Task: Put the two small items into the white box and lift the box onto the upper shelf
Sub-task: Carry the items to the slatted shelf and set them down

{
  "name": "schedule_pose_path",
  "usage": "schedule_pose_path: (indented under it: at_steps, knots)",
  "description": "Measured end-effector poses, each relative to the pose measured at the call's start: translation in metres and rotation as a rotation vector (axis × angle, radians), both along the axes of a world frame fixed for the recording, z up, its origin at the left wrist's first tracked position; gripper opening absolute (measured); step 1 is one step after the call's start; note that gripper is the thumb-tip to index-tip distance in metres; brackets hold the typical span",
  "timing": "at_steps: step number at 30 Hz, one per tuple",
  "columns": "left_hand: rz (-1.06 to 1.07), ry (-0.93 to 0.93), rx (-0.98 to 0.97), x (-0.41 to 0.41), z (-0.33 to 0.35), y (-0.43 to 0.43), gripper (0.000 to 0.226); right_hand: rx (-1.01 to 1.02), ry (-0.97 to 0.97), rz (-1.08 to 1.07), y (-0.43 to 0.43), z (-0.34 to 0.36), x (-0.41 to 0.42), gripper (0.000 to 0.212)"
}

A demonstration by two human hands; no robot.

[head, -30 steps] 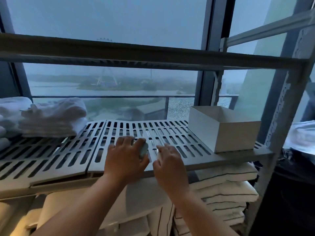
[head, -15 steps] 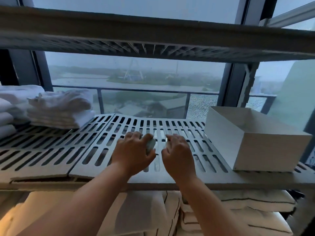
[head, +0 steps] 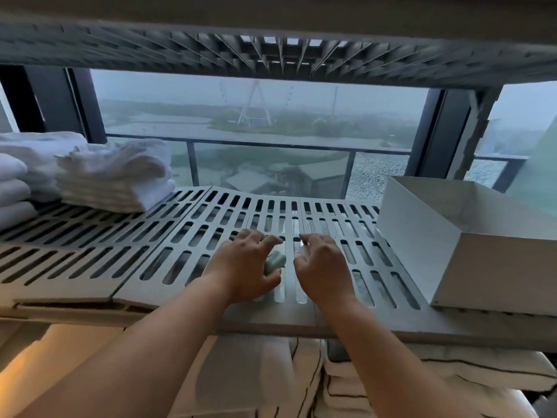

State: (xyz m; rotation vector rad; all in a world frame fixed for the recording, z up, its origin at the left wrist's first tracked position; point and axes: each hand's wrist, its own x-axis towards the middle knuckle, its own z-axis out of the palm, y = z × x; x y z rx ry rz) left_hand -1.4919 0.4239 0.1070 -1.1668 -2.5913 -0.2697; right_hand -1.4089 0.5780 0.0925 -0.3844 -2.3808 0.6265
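At the frame's centre my left hand [head: 244,268] curls around a pale green item [head: 275,261] on the slatted shelf [head: 99,260], my right hand [head: 324,268] hovers half-curled beside it, its grip hidden, the white box [head: 422,236] far right.

Both forearms are showing bare all the way from the bottom edge of the frame, no sleeves coming into view anywhere. The left hand [head: 244,268] and right hand [head: 324,268] aren't wearing gloves, rings, a watch or any wristband as far as I can see. Fingers [head: 272,240] are looking slim with short nails, though they're too small and blurry to say much more.
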Motion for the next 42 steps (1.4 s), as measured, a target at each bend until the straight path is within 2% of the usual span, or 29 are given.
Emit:
schedule_pose_path:
  at_steps: [8,13,16,22,27,32,42]
  knots:
    - [-0.185,-0.138,-0.071,-0.011,-0.002,0.010,0.075,0.005,-0.030,-0.018,0.010,-0.005,-0.002,0.044]
    - [-0.247,-0.130,-0.078,-0.019,-0.009,0.016,0.079,0.000,-0.048,-0.035,0.016,-0.007,-0.003,0.044]
    - [-0.238,-0.117,-0.113,-0.024,-0.012,0.016,0.080,0.007,-0.052,-0.029,0.016,-0.009,-0.004,0.044]
    - [-0.200,-0.218,-0.174,-0.029,-0.005,0.008,0.072,0.021,-0.050,-0.014,0.013,-0.006,-0.006,0.045]
    - [-0.152,-0.248,-0.107,-0.029,-0.004,0.001,0.094,0.025,-0.058,-0.002,0.013,-0.005,-0.010,0.043]
    - [-0.104,-0.226,-0.134,-0.031,-0.003,-0.005,0.117,0.010,-0.103,0.018,0.016,-0.007,-0.015,0.044]
    - [-0.081,-0.235,-0.130,-0.035,-0.008,-0.007,0.111,0.042,-0.178,-0.013,0.023,-0.012,-0.019,0.047]
